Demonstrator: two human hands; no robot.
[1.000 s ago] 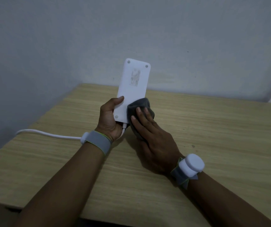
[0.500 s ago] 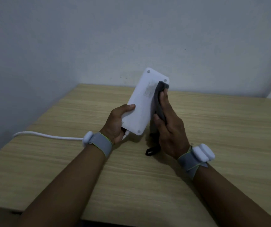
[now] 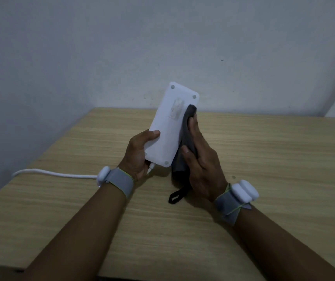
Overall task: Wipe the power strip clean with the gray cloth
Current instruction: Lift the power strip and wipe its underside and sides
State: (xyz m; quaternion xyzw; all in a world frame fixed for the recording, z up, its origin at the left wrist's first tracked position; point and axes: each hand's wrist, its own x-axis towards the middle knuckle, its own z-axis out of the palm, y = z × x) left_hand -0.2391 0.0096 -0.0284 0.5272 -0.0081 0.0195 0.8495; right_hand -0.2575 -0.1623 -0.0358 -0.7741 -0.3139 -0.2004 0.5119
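The white power strip (image 3: 169, 126) is held tilted up above the table, its flat back with a small label facing me. My left hand (image 3: 137, 155) grips its lower end, thumb on the back. Its white cord (image 3: 57, 173) runs left across the table. My right hand (image 3: 200, 161) presses the gray cloth (image 3: 186, 136) flat against the strip's right long edge. The cloth hangs below the strip, and its black loop (image 3: 175, 196) rests on the table. The socket side is hidden.
The wooden table (image 3: 274, 159) sits in a corner, with a pale wall (image 3: 162, 47) behind it and to its left. Both wrists carry gray bands with white devices. The table's near edge is at the bottom left.
The strip has tilted to the right. My right hand turned on edge and slid the cloth from the strip's lower back up along its right side.
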